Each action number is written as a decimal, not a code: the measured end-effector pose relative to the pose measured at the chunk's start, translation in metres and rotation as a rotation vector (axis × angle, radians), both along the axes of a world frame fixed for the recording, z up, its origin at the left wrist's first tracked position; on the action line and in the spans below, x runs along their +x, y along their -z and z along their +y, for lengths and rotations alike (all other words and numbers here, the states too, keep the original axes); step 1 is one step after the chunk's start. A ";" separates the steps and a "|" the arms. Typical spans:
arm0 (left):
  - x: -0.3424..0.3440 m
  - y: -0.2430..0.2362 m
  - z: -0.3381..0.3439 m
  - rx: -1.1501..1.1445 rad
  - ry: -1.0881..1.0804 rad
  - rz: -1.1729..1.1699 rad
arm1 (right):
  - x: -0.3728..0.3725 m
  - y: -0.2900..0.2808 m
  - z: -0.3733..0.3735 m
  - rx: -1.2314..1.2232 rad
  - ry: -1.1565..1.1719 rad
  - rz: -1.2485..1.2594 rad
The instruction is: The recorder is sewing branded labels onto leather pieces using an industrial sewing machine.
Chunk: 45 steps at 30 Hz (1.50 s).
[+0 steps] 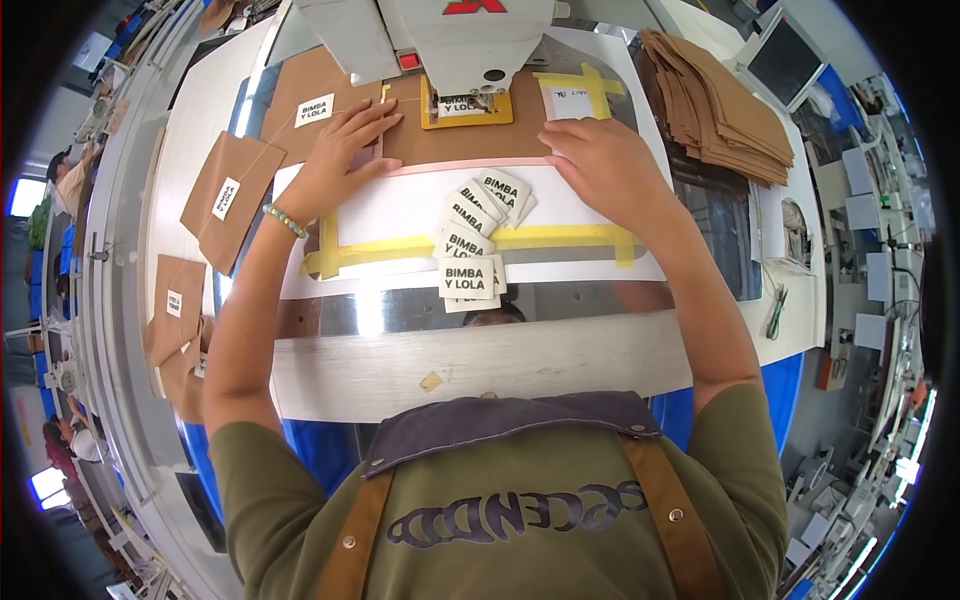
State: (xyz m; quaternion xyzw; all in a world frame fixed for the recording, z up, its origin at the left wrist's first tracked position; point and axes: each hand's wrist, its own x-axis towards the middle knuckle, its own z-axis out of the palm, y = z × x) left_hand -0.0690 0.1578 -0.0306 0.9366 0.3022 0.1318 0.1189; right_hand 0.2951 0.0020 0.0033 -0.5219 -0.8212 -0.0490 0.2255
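Brown piece (435,145) under a sewing machine (450,45)

Left hand (345,165) and right hand (603,168) rest at its sides; white labels (467,277) overlap in front, a brown stack (712,112) right.

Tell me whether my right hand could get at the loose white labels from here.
Probably yes: the white labels lie in the open, left of your right hand and nearer your body, with nothing visible between. It would likely have to leave the brown piece first.
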 end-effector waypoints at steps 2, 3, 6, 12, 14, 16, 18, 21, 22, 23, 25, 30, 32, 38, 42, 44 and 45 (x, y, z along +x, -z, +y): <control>-0.002 0.000 0.001 -0.031 -0.011 -0.003 | -0.005 0.001 0.010 -0.032 0.002 -0.085; -0.002 0.001 0.002 -0.031 -0.012 -0.004 | -0.008 0.001 0.014 -0.159 0.066 -0.176; -0.001 0.000 0.001 -0.039 -0.025 -0.009 | -0.019 -0.008 0.018 -0.323 0.145 -0.284; 0.004 -0.002 0.006 -0.087 -0.017 -0.077 | -0.012 0.006 0.008 -0.204 0.117 -0.208; 0.010 -0.004 0.002 -0.101 -0.004 -0.122 | -0.007 0.007 0.003 -0.090 0.076 -0.145; 0.021 -0.002 -0.005 -0.073 0.021 -0.128 | -0.002 -0.001 -0.002 -0.186 0.135 -0.210; 0.034 0.001 -0.016 0.028 0.054 -0.147 | -0.001 -0.015 -0.010 -0.266 0.172 -0.239; 0.050 0.002 -0.026 0.060 0.060 -0.195 | 0.003 -0.019 -0.020 -0.325 0.204 -0.283; 0.054 0.003 -0.026 0.060 0.061 -0.196 | 0.004 -0.020 -0.022 -0.305 0.191 -0.300; 0.057 0.007 -0.023 0.100 0.056 -0.216 | 0.004 -0.018 -0.022 -0.304 0.191 -0.300; 0.060 0.012 -0.020 0.141 0.049 -0.235 | 0.003 -0.014 -0.021 -0.284 0.198 -0.324; 0.052 0.009 -0.033 0.256 0.183 -0.258 | 0.005 -0.004 -0.021 -0.218 0.199 -0.300; 0.036 -0.002 -0.048 0.304 0.235 -0.196 | 0.012 -0.002 -0.024 -0.169 0.189 -0.288; -0.069 0.010 -0.029 0.380 -0.075 -0.056 | 0.031 -0.015 -0.046 -0.193 0.151 -0.147; -0.124 0.006 -0.013 0.328 -0.295 0.031 | 0.056 -0.026 -0.052 -0.213 0.250 -0.123; -0.121 -0.017 -0.013 0.211 -0.316 0.072 | 0.077 -0.036 -0.055 -0.187 0.293 -0.137; -0.121 -0.024 -0.011 0.182 -0.338 0.061 | 0.087 -0.044 -0.055 -0.126 0.380 -0.062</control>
